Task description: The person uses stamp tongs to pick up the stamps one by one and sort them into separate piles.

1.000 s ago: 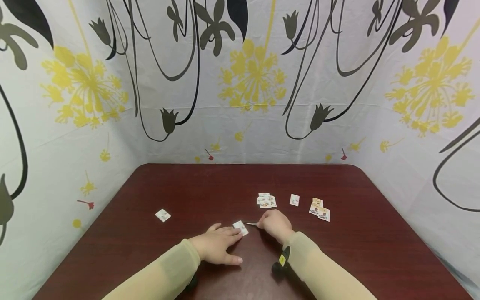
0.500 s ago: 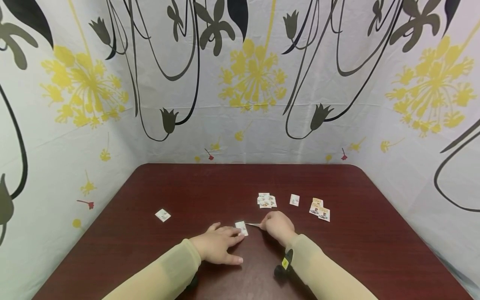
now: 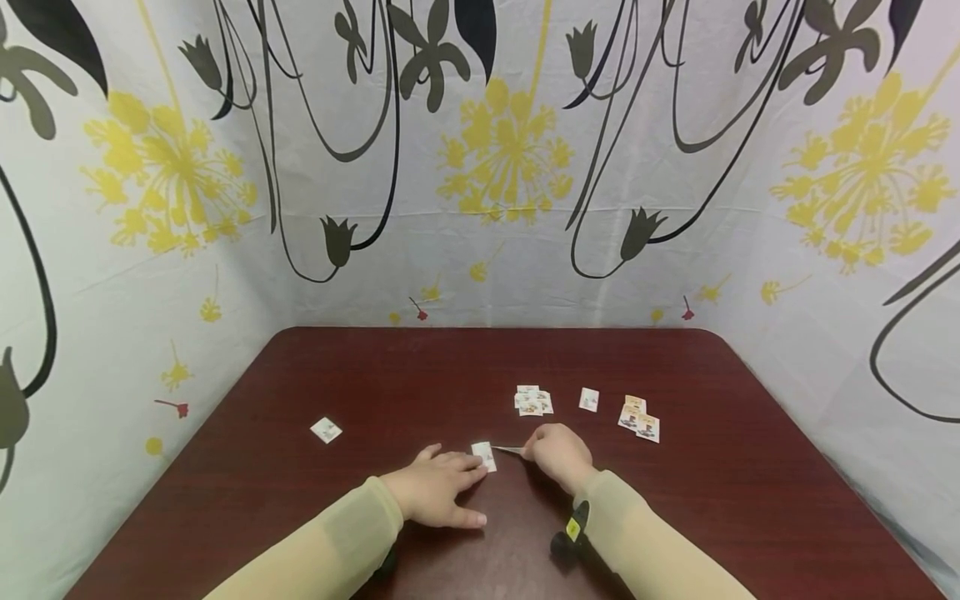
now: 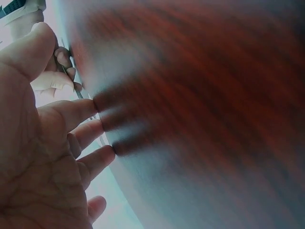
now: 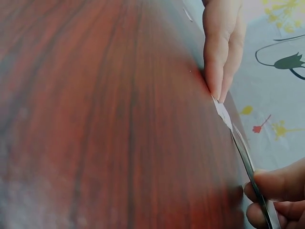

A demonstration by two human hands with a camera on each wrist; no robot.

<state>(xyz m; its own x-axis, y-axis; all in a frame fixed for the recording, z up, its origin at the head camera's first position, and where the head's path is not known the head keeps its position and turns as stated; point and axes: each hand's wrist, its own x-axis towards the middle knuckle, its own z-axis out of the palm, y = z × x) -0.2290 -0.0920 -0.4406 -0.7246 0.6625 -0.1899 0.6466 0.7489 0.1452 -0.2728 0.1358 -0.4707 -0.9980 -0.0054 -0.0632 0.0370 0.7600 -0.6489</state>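
Note:
A small white printed card [image 3: 483, 456] lies on the dark red-brown table [image 3: 420, 367] in the head view. My left hand [image 3: 438, 486] rests palm down with fingers spread, its fingertips on the card's near left edge. In my right hand [image 3: 561, 454] I pinch a pair of metal tweezers [image 5: 248, 164] between thumb and fingers. Their tips reach the edge of the white piece [image 5: 222, 113] in the right wrist view; whether they grip it I cannot tell. The left wrist view shows my left fingers [image 4: 97, 162] touching the tabletop, the card mostly hidden.
Beyond my hands lie an overlapping cluster of white cards [image 3: 532, 402], a single card [image 3: 589, 400] and several orange-and-white cards [image 3: 640, 421]. Another card [image 3: 326, 431] lies far to the left. Patterned cloth [image 3: 480, 183] hangs behind the table and along both sides.
The card under my left fingertips has shifted slightly right and turned a little. My right hand with the tweezers has drawn slightly right. My left hand has barely moved.

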